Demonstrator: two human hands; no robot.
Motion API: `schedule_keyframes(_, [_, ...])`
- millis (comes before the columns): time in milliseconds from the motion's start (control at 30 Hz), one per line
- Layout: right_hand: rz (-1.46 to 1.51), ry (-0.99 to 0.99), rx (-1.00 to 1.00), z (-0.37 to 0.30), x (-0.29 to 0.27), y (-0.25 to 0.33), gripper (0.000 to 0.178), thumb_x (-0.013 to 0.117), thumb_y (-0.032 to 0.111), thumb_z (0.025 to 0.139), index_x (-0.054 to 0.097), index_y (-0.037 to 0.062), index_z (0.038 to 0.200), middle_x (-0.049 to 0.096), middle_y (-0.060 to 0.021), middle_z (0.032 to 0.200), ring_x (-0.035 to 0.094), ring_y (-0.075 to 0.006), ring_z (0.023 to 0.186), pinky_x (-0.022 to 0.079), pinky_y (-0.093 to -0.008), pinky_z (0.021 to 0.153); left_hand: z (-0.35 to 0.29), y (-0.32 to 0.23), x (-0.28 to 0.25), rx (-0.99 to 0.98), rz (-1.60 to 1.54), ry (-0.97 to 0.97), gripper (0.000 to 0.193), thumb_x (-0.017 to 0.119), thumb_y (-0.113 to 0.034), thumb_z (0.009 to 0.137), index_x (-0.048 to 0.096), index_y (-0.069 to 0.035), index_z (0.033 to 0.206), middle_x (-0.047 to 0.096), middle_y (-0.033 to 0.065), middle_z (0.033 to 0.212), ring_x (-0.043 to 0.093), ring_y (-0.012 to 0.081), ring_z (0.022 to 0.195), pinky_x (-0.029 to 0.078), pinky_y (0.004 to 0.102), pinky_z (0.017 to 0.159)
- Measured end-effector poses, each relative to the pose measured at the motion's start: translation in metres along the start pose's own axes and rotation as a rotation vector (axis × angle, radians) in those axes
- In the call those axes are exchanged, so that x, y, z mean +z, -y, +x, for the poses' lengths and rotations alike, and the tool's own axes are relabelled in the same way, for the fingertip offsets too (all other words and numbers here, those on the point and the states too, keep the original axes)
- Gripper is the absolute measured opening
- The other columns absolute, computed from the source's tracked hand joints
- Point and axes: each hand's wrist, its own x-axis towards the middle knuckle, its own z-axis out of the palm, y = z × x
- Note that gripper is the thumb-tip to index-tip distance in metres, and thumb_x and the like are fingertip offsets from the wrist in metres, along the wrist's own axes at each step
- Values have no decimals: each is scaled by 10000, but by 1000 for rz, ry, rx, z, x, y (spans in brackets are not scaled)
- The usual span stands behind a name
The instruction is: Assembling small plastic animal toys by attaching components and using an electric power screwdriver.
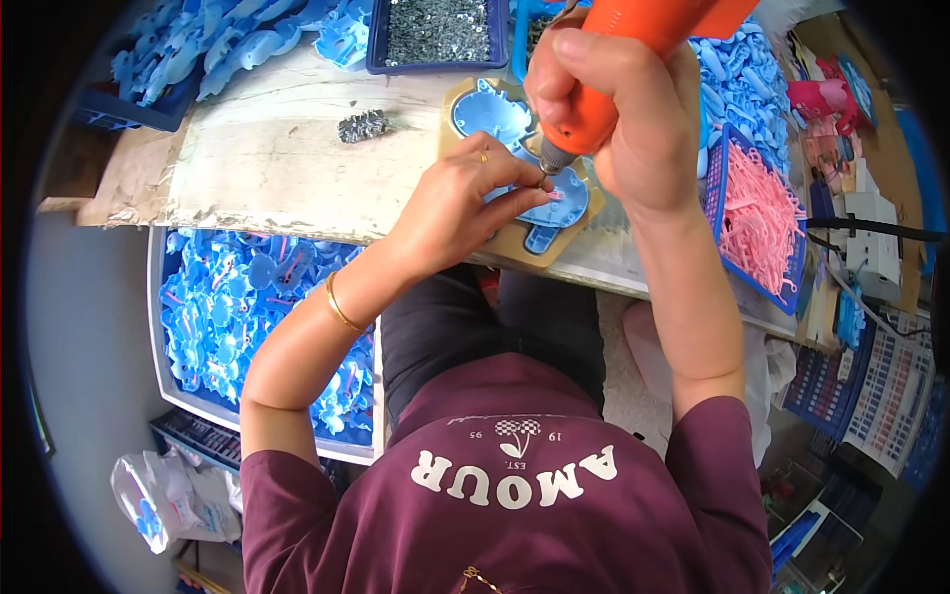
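The right hand [648, 109] is wrapped firmly around one orange power screwdriver with a grey metal nose [604, 84], pointed down at the work. The left hand [460, 203], wearing one gold ring and one gold bangle [339, 305], has thumb and forefinger drawn together at the driver's tip; I cannot tell whether they pinch anything.

Beneath them, one tan, round-cornered fixture [515, 246] at the near edge of the pale wooden table [277, 168] carries two blue plastic shell sections: the lower [569, 210] under the tip, with a pink bit inside, and the upper [492, 114] beyond it.

To the left stands one white-rimmed bin [155, 297] of blue pieces, too many to count. One small pile of grey metal screws [364, 126] lies on the table. One blue-purple plastic basket [752, 275] of pink strips sits at the right. Farther back are one dark-blue tray [440, 68] of small metal parts and two heaps of blue plastic pieces, one left [228, 45], one right [747, 84].
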Motion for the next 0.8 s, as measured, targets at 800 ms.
schedule_keyframes(800, [14, -118, -59, -15, -40, -60, 235, 654, 54, 934, 539, 13, 1135, 593, -40, 792, 570, -99, 595, 466, -241, 545, -15, 7, 23, 149, 525, 31, 288, 790, -299, 795, 727, -125, 1016, 653, 6, 1224, 586, 234, 1152, 494, 375, 960])
